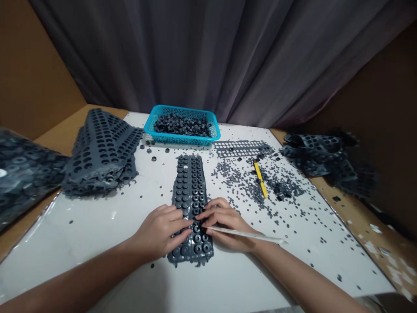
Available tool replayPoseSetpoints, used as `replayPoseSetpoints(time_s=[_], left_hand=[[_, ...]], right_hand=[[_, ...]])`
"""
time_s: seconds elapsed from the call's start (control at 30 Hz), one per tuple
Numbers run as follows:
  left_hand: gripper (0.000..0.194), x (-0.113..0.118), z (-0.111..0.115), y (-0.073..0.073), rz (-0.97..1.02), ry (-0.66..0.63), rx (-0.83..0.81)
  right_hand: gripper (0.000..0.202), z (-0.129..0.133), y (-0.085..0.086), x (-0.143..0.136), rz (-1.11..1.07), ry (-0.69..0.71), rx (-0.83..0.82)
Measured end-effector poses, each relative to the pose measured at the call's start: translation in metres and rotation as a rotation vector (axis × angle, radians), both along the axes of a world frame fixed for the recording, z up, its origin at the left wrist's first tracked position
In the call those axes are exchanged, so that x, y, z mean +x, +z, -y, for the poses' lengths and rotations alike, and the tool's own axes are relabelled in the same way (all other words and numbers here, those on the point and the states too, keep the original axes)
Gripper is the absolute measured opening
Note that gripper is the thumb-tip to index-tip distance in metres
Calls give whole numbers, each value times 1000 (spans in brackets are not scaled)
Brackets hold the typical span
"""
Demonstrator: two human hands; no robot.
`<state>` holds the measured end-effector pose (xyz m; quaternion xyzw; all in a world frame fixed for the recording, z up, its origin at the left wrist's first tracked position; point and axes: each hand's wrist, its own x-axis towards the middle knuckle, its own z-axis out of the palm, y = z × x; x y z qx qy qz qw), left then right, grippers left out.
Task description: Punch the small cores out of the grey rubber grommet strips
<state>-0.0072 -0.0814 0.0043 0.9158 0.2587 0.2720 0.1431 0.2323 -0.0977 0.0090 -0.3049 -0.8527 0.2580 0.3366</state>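
Note:
A dark moulded rubber sheet [190,174] with rows of round ring-shaped parts lies lengthwise in front of me. My left hand [164,230] rests on its near left part, thumb and forefinger pressing it beside the middle seam and the other fingers curled. Between the fingers of my right hand [228,224] is a thin white stick [246,233], its back end pointing right. My right fingertips touch the rings in the right-hand rows. The stick's front tip is hidden by them. One small white hole shows near the sheet's far end.
A blue basket [182,141] of loose black rings stands behind. Stacked sheets [97,148] and a clear bag of rings [26,174] lie left. A perforated sheet [243,148], a yellow cutter [260,179], scattered small discs [228,174] and crumpled sheet scraps [316,152] lie right.

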Motion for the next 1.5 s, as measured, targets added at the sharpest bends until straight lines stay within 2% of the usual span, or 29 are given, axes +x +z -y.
replayPoseSetpoints(time_s=[0.2, 0.43, 0.83, 1.03, 1.13, 1.37, 1.5], left_hand=[[21, 0, 0, -3, -17, -37, -5], [22, 1, 1, -1, -31, -67, -23], [22, -1, 3, -3, -53, -30, -12], [21, -1, 5, -1, 13, -29, -29], [24, -1, 4, 0, -24, -69, -26], [24, -3, 2, 0, -77, -116, 1], [24, -3, 1, 0, -55, -123, 1]], right_hand=[[9, -3, -4, 3, 284, 71, 419], [10, 0, -1, -2, 350, 18, 517], [15, 1, -7, -5, 341, -48, 414], [12, 0, -3, -2, 22, -4, 114], [14, 0, 1, -1, -24, -2, 34], [11, 0, -1, 1, -10, 47, -33], [9, 0, -6, 4, 3, 59, 3]])
